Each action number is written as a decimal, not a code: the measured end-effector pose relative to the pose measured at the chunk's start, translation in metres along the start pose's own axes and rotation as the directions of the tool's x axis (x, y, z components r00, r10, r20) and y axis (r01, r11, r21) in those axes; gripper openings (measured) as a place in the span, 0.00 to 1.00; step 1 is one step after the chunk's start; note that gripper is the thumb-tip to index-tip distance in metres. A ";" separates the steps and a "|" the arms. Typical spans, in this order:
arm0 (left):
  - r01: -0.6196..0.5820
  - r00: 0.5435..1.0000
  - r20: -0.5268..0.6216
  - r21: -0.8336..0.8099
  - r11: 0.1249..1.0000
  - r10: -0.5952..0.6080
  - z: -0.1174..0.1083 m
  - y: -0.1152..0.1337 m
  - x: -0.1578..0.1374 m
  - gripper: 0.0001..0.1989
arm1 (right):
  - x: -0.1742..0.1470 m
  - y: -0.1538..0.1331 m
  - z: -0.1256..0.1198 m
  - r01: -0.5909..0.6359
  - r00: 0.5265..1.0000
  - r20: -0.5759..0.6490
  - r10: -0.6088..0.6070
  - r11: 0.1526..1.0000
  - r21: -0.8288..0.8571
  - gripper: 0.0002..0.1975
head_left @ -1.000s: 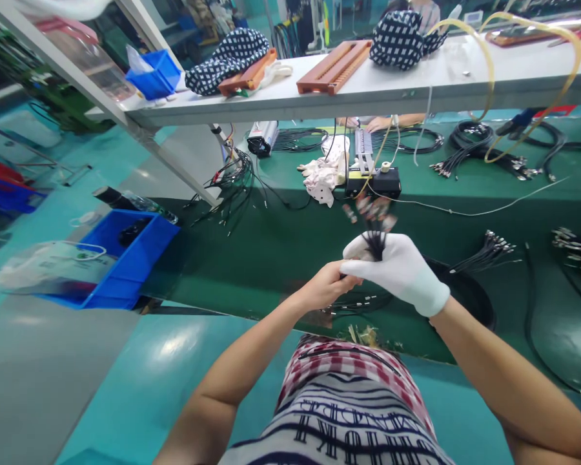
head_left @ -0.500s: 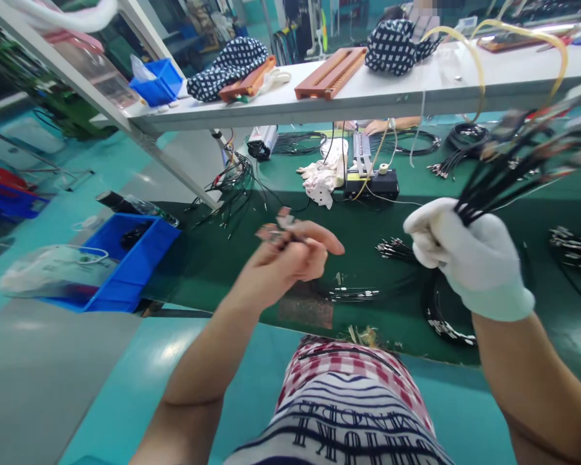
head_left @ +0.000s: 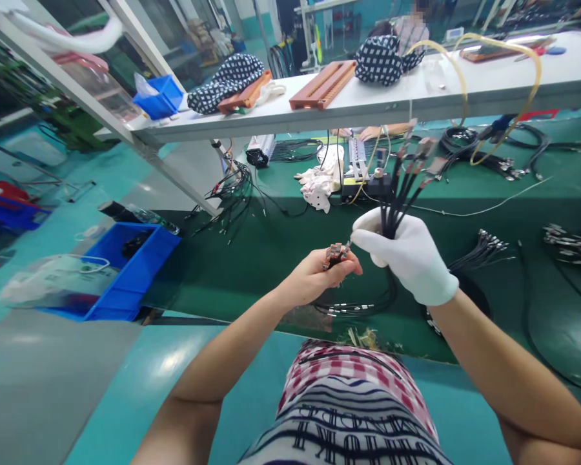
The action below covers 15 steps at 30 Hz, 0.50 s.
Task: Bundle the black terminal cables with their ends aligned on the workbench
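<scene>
My bare left hand (head_left: 322, 274) is closed around a clump of cable ends (head_left: 337, 254) with copper-coloured tips, which poke up past the thumb. Close on its right, my right hand (head_left: 409, 255), in a white glove, grips a bundle of black cables (head_left: 397, 197). Their copper and silver connector ends fan out upward. The gloved thumb and forefinger come right up to the tips in my left hand; whether they pinch one is too small to tell. Below the hands, more black cables with white-marked ends (head_left: 351, 310) lie on the green bench mat (head_left: 252, 278).
Cable bundles (head_left: 484, 248) lie to the right, with others (head_left: 569, 245) beyond. A crumpled white glove (head_left: 319, 184) is at the back near a co-worker's hands (head_left: 375, 131). A white shelf (head_left: 281, 119) crosses above the bench. At left stands a blue bin (head_left: 121, 278).
My right hand has swung left and slightly down with its cable bundle. My left hand has moved right, so the two hands now meet in front of me.
</scene>
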State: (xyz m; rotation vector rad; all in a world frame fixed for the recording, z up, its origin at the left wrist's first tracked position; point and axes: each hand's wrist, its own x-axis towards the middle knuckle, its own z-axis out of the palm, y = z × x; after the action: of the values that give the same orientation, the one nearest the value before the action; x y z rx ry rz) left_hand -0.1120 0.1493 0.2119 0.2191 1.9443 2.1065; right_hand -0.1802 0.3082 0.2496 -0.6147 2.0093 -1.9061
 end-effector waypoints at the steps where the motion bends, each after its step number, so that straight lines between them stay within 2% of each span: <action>1: 0.000 1.000 -0.002 0.005 1.000 0.000 0.001 -0.002 0.000 0.19 | 0.002 0.001 0.002 -0.013 0.999 0.040 0.013 1.000 0.007 0.11; 4: 0.003 0.999 -0.041 0.004 1.000 -0.003 -0.001 -0.002 -0.002 0.20 | 0.004 0.006 0.003 -0.068 0.988 0.137 0.065 0.998 0.014 0.12; 7: -0.036 0.989 -0.147 -0.037 0.999 0.030 -0.010 0.012 -0.009 0.17 | 0.002 0.010 -0.003 -0.091 0.992 0.099 0.080 0.991 0.103 0.14; 10: -0.173 0.929 -0.338 -0.038 0.984 0.150 -0.021 0.036 -0.012 0.12 | 0.000 0.013 -0.005 -0.140 0.977 0.180 0.112 0.979 0.150 0.21; 12: -0.190 0.904 -0.380 0.049 0.981 0.194 -0.024 0.050 -0.008 0.15 | -0.001 0.014 -0.002 -0.189 0.940 0.302 0.156 0.979 0.081 0.23; 15: -0.107 0.945 -0.284 0.196 0.975 0.161 -0.017 0.062 0.001 0.21 | 0.002 0.014 0.007 -0.216 0.850 0.485 0.204 0.976 -0.032 0.22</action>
State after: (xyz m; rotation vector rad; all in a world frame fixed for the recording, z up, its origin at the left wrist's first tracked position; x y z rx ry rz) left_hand -0.1238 0.1291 0.2720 0.0716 2.3592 2.1534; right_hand -0.1800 0.3016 0.2357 -0.7455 1.6490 -1.4615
